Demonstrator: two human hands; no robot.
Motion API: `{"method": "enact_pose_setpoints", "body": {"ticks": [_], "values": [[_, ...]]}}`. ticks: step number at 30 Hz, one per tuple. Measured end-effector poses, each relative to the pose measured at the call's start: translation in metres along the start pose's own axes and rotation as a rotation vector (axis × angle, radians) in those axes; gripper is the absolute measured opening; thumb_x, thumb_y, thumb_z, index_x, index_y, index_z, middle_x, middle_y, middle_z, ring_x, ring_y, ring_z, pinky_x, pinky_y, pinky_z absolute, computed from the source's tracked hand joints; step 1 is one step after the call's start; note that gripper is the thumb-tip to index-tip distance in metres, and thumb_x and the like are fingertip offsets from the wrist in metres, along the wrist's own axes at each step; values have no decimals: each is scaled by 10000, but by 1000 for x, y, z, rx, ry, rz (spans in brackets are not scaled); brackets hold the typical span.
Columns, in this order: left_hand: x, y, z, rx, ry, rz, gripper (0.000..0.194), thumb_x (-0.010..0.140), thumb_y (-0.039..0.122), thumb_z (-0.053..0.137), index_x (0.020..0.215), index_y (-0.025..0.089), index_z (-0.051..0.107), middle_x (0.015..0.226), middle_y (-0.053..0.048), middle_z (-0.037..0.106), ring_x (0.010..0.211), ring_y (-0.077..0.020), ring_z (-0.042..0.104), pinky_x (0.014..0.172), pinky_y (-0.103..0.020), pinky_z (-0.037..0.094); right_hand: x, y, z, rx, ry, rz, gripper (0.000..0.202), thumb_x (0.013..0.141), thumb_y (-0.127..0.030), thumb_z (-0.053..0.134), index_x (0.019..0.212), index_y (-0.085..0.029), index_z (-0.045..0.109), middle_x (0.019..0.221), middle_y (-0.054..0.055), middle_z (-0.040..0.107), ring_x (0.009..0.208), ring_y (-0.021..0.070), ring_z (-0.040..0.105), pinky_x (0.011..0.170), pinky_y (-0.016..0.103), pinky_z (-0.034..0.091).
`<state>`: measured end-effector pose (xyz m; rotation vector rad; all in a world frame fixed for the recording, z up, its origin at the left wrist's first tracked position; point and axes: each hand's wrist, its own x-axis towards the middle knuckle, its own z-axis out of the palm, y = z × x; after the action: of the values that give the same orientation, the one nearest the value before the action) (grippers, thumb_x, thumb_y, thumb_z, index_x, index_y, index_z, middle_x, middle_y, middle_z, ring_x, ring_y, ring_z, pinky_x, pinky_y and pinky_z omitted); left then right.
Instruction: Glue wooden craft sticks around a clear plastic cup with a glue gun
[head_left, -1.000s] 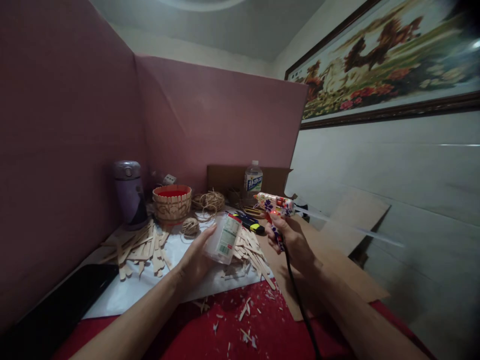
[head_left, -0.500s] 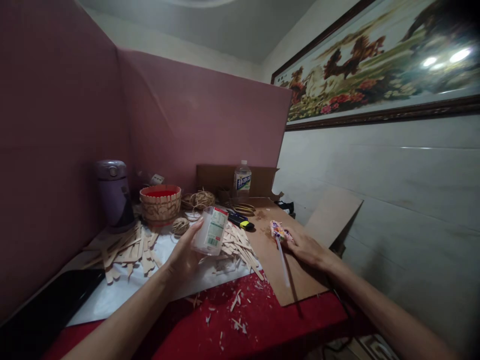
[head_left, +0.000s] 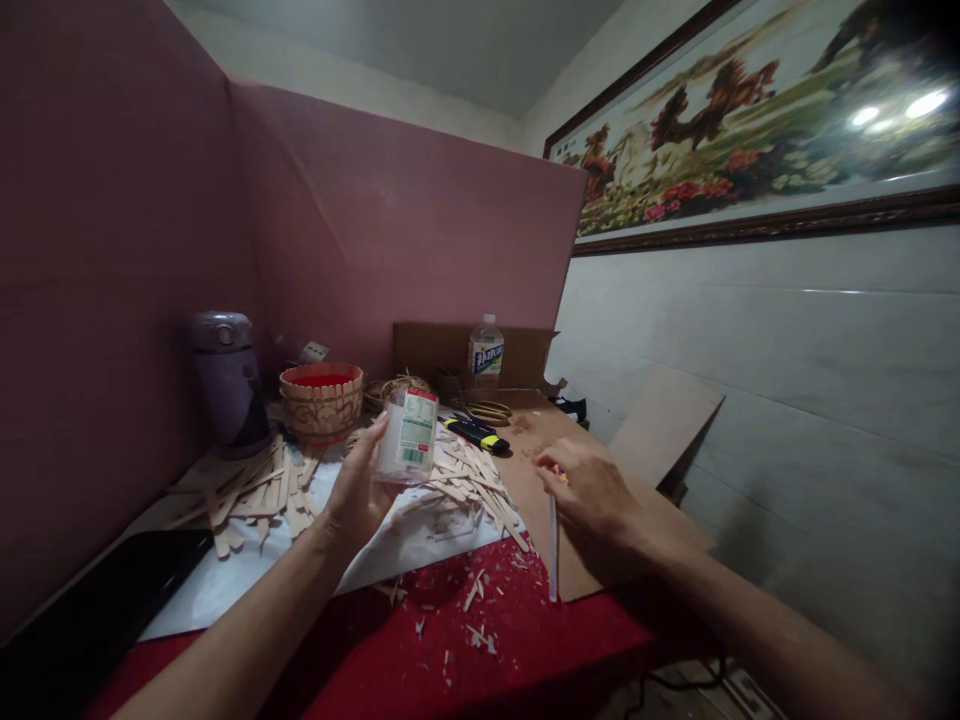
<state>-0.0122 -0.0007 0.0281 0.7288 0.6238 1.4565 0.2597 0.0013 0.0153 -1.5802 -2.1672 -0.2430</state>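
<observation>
My left hand (head_left: 358,490) is wrapped round a clear plastic cup (head_left: 409,440) with a white, green and red label, held tilted above the paper. Over the cardboard on the right, my right hand (head_left: 592,490) is closed on a colourful hot glue gun (head_left: 559,474), most of which the fingers hide. A translucent glue stick (head_left: 553,550) sticks out of it toward me. Wooden craft sticks (head_left: 472,480) lie in a loose pile just right of the cup. Behind them rests a black and yellow utility knife (head_left: 478,435).
A stick-covered bowl (head_left: 321,400) with red inside, a purple flask (head_left: 229,385) and more craft sticks (head_left: 262,490) are at left. Scissors (head_left: 487,411) and a plastic bottle (head_left: 486,358) stand farther back. A black phone-like slab (head_left: 105,600) lies front left. Scraps litter the red cloth (head_left: 375,660).
My left hand has drawn the cup slightly left and up. My right hand has turned over the glue gun, covering more of it, and the glue stick now points more directly toward me.
</observation>
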Motion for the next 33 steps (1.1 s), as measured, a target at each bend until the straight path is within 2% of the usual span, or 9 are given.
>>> {"method": "enact_pose_setpoints", "body": {"ticks": [2,6,11,15,19,24,27,30,33], "values": [[0,2,1,-13,29,31,325,817,366,620,1036,127,643,841,-74,699,688,-196,645,568,-293,542,15,-28,7,105,-82,-55,251,879,-225,468,839,-186,713,897,74,726,817,197,631,712,281,405],[0,2,0,-25,25,43,272,820,335,614,997,132,649,780,-52,695,619,-177,636,533,-283,542,45,-78,21,162,-203,-143,243,805,-145,509,883,-223,725,954,35,725,877,180,633,722,254,397],[0,5,1,-60,2,61,282,809,321,617,1006,121,646,744,-54,699,598,-176,641,550,-283,549,60,-111,27,153,-321,-135,144,748,-163,576,797,-196,708,903,91,698,793,223,625,629,282,365],[-1,7,2,-93,11,64,322,783,334,644,1031,129,646,777,-64,713,601,-179,644,559,-286,548,67,-106,37,234,-363,-105,115,681,-90,604,714,-186,657,814,70,670,743,202,597,601,266,332],[1,7,0,-82,32,83,346,797,345,631,1079,145,649,861,-66,718,672,-179,658,593,-283,550,74,-87,47,433,-276,-7,94,754,-96,540,721,-171,585,748,49,631,708,167,558,596,250,338],[1,4,0,-37,75,87,382,798,357,640,1121,154,634,901,-57,715,709,-181,657,613,-293,547,66,-66,41,803,-283,105,68,821,-246,513,782,-191,503,583,-23,536,501,114,493,457,211,351],[0,1,0,-9,58,43,449,786,375,651,1159,127,615,880,-80,720,727,-197,666,653,-304,547,59,-59,35,990,-320,109,163,813,-356,540,816,-202,485,579,-28,553,454,100,501,410,195,358],[-1,-2,1,13,48,13,483,790,380,640,1192,116,600,847,-93,723,710,-210,670,667,-324,549,54,-58,33,1072,-327,123,233,820,-433,520,785,-214,447,562,-11,592,415,97,510,374,185,342],[-1,-3,0,24,19,6,490,803,405,624,1193,109,605,885,-112,729,739,-230,676,674,-338,548,53,-60,35,1016,-319,155,212,851,-417,477,785,-225,413,537,-5,623,398,116,543,358,186,334]]}}
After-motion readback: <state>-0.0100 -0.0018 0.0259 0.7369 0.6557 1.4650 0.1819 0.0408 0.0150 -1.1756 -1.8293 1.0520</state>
